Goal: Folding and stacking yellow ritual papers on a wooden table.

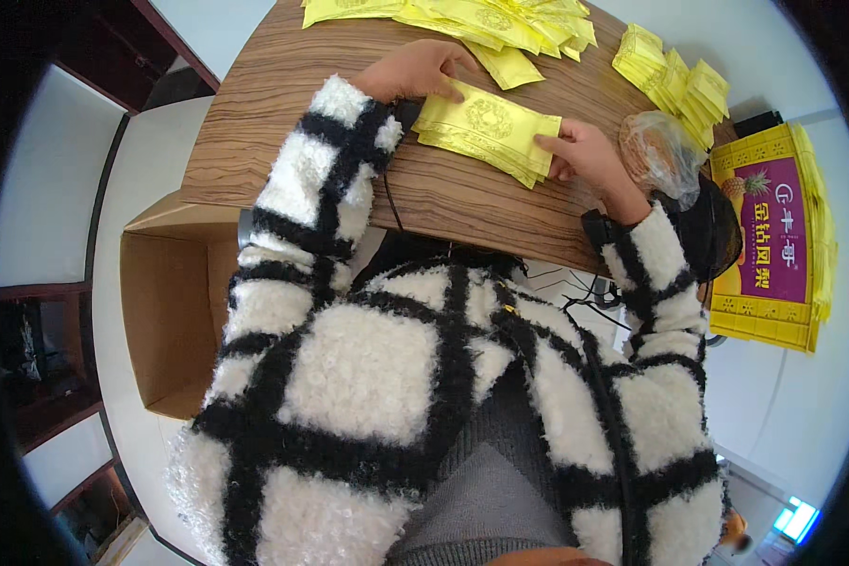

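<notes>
A small stack of flat yellow packets (489,127) with a printed round ornament lies between my hands, over the near part of the wooden table (292,104). At its upper left end is my left hand (415,71), the thumb on the top packet and the fingers curled by the edge. My right hand (585,158) pinches the right end between thumb and fingers. Several packets overlap in the stack, their lower edges fanned out slightly. One loose yellow packet (505,68) lies just beyond, by the large pile of yellow packets (491,21).
Bundles of yellow packets (672,77) lie at the far right. Beside my right wrist sits a clear plastic bag (660,156) with brownish contents. Yellow-and-purple printed bags (774,236) stand at the right. An open cardboard box (174,302) is at the left below the table.
</notes>
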`<state>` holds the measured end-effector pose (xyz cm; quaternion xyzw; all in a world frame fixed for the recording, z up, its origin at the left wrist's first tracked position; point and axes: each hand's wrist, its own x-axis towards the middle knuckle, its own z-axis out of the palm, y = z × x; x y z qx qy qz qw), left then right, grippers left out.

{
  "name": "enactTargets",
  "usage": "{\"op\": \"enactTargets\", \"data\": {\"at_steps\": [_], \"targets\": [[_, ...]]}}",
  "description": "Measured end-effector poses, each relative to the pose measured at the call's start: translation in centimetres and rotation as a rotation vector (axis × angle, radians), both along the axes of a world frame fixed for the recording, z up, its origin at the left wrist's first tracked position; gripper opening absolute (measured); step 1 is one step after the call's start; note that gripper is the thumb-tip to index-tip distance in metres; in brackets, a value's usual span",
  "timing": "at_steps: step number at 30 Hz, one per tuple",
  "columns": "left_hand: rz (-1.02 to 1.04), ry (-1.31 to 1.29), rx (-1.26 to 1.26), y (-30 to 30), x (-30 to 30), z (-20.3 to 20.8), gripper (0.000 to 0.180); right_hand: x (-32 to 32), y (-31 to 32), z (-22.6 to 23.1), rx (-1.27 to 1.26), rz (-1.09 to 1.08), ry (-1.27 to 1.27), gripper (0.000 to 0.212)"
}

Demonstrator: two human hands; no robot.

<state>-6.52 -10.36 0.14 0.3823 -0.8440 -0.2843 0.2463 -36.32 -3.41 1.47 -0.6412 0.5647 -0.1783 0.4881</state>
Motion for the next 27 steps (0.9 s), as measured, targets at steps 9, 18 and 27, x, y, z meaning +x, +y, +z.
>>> {"op": "enactTargets", "data": {"at_steps": [9,18,27], "targets": [[-0.141,0.216,0.149,1.2,-0.8,1.6,0.041,-0.6,-0.5,0.2,-0.281,0.036,-0.173,0.025],[-0.194,0.34,0.279,1.9,-2.2,2.6,0.033,3.5,-2.4,3.6,-0.485,-0.035,-0.357,0.02],[0.055,0.914,0.305,2.4,-2.8,3.5,0.031,5.6,-0.8,2.8,-0.336,0.042,-0.402,0.023]]}}
